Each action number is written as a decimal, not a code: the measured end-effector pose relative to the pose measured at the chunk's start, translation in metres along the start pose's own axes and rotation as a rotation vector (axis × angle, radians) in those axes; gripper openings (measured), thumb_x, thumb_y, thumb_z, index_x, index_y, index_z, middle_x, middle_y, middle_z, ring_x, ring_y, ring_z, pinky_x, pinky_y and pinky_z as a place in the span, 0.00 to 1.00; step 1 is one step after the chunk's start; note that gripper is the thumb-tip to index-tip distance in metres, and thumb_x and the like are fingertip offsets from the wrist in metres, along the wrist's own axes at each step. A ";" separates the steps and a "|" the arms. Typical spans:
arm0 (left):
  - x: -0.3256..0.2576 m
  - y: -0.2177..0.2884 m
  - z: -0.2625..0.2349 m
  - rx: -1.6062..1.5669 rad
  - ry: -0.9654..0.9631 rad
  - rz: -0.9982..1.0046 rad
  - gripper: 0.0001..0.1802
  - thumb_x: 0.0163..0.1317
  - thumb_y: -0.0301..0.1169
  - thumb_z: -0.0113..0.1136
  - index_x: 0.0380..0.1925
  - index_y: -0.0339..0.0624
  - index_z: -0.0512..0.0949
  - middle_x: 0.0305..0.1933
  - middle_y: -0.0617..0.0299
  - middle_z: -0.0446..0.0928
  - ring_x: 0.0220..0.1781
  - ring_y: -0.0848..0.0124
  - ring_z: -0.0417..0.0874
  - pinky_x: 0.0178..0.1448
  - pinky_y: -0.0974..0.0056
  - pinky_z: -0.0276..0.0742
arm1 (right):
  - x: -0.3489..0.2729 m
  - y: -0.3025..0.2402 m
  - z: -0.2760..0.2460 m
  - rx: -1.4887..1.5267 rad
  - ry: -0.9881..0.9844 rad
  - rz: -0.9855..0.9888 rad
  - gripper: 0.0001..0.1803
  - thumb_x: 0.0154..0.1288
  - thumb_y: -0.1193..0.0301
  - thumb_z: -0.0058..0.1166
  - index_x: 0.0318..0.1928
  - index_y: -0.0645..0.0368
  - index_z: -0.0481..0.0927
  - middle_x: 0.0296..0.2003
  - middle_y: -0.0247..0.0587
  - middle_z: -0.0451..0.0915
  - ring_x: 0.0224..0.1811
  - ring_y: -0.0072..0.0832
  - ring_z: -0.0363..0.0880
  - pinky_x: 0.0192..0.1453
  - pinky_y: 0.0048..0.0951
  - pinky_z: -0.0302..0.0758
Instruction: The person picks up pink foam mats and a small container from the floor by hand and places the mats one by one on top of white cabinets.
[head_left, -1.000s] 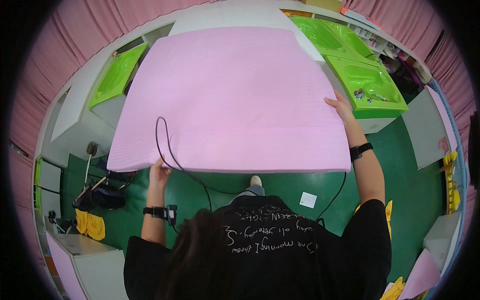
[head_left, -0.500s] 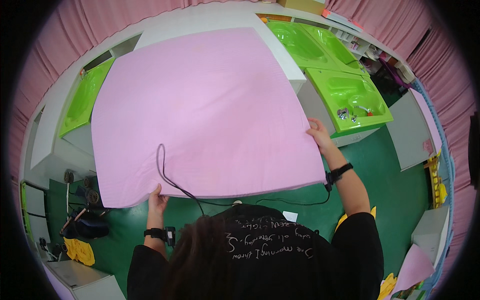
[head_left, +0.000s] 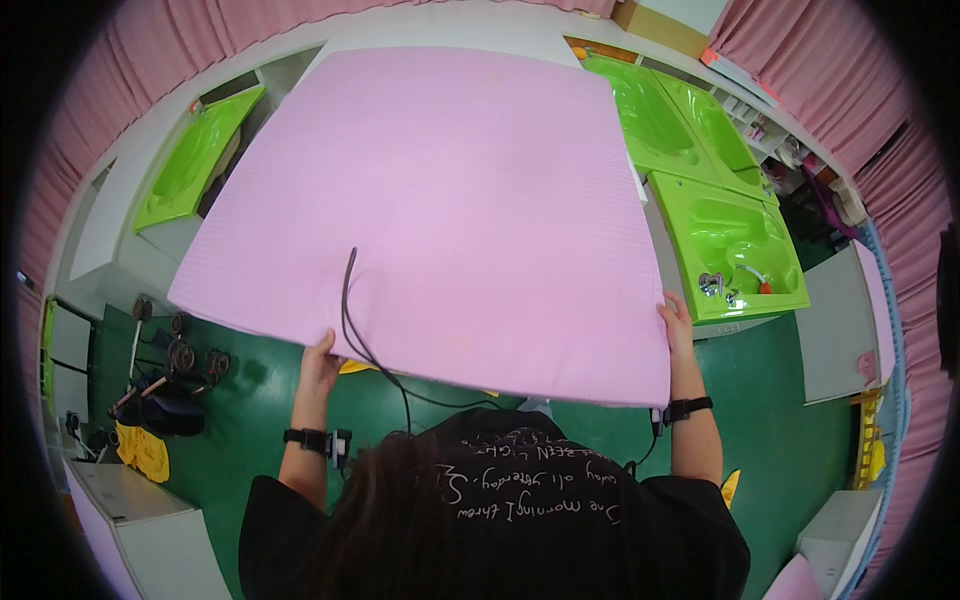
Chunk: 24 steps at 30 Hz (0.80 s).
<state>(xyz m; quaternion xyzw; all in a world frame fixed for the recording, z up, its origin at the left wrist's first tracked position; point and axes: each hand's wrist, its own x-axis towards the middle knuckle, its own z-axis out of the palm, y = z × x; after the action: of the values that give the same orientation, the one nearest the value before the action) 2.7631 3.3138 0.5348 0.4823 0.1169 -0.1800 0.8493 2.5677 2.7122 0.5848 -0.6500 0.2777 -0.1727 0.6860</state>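
**Two hands, one pink sheet held out flat**

The left hand grips the near edge of the pink sheet, fingers curled under it and the thumb side just showing above. The right hand clasps the sheet's near right corner, fingers lying along the edge. Both hands are closed on the sheet, which is spread wide in front of the person and covers most of what lies beneath it.

One black cable lies over the sheet near the left hand and runs down toward the person's chest. There are two black wristbands, one on the left wrist and one on the right wrist.

Three green basins show: one on the left, partly covered by the sheet, and two on the right, the far one and the near one, the latter with a small tap set in it. The surface under the sheet is hidden. On the green floor at the left lies a dark heap of gear, too small to make out, with something yellow beside it. Pink curtains ring the scene, bent by the lens.
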 end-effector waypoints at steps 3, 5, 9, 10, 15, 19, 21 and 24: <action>0.045 -0.009 0.038 -0.078 -0.037 -0.013 0.17 0.60 0.32 0.50 0.46 0.35 0.68 0.45 0.58 0.74 0.44 0.66 0.76 0.48 0.61 0.74 | 0.029 -0.025 0.008 0.240 -0.004 0.030 0.26 0.57 0.76 0.47 0.57 0.59 0.60 0.43 0.46 0.74 0.43 0.29 0.74 0.45 0.29 0.74; 0.063 -0.024 0.060 -0.125 -0.036 -0.004 0.16 0.60 0.32 0.50 0.46 0.35 0.68 0.45 0.57 0.74 0.46 0.65 0.75 0.50 0.61 0.73 | 0.038 -0.018 -0.011 0.338 -0.038 0.052 0.28 0.57 0.75 0.47 0.59 0.60 0.58 0.46 0.47 0.72 0.46 0.31 0.72 0.49 0.31 0.72; 0.084 -0.058 0.060 -0.201 -0.002 0.009 0.22 0.58 0.31 0.52 0.51 0.33 0.64 0.52 0.53 0.69 0.54 0.59 0.69 0.58 0.53 0.66 | 0.028 0.026 -0.050 0.465 -0.265 0.129 0.33 0.55 0.77 0.48 0.61 0.62 0.52 0.56 0.47 0.64 0.57 0.33 0.63 0.59 0.35 0.64; 0.082 -0.067 0.066 -0.185 0.077 0.041 0.23 0.58 0.31 0.51 0.52 0.33 0.63 0.53 0.53 0.69 0.55 0.60 0.69 0.58 0.53 0.66 | 0.013 0.039 -0.056 0.399 -0.298 0.119 0.34 0.55 0.79 0.48 0.62 0.62 0.51 0.57 0.46 0.62 0.59 0.32 0.62 0.60 0.34 0.63; 0.069 -0.095 0.081 -0.199 0.208 0.049 0.22 0.60 0.31 0.49 0.54 0.37 0.63 0.54 0.54 0.68 0.55 0.60 0.69 0.58 0.52 0.66 | 0.006 0.061 -0.072 0.207 -0.235 0.007 0.32 0.57 0.82 0.43 0.62 0.65 0.50 0.61 0.45 0.58 0.63 0.30 0.56 0.64 0.29 0.54; 0.066 -0.100 0.112 -0.183 0.225 0.013 0.19 0.61 0.33 0.48 0.51 0.38 0.66 0.50 0.56 0.71 0.52 0.62 0.71 0.56 0.54 0.68 | 0.058 0.053 -0.088 0.199 -0.248 -0.057 0.32 0.58 0.83 0.41 0.63 0.65 0.49 0.62 0.44 0.56 0.64 0.30 0.54 0.65 0.28 0.50; 0.066 -0.103 0.128 -0.156 0.252 -0.010 0.16 0.61 0.34 0.48 0.47 0.40 0.68 0.48 0.58 0.73 0.50 0.65 0.73 0.53 0.58 0.70 | 0.085 0.047 -0.092 0.188 -0.203 -0.104 0.30 0.60 0.82 0.39 0.63 0.65 0.50 0.62 0.44 0.55 0.64 0.29 0.53 0.65 0.27 0.50; 0.073 -0.099 0.144 -0.032 0.224 -0.059 0.16 0.62 0.35 0.48 0.47 0.39 0.68 0.47 0.58 0.73 0.49 0.66 0.73 0.51 0.58 0.71 | 0.119 0.041 -0.091 0.212 -0.205 -0.108 0.28 0.61 0.81 0.37 0.63 0.65 0.50 0.62 0.44 0.55 0.64 0.29 0.54 0.65 0.26 0.51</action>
<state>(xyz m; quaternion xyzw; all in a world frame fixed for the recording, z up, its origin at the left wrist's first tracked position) 2.7917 3.1290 0.5043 0.4822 0.2281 -0.1481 0.8328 2.6012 2.5730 0.5253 -0.6021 0.1509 -0.1704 0.7653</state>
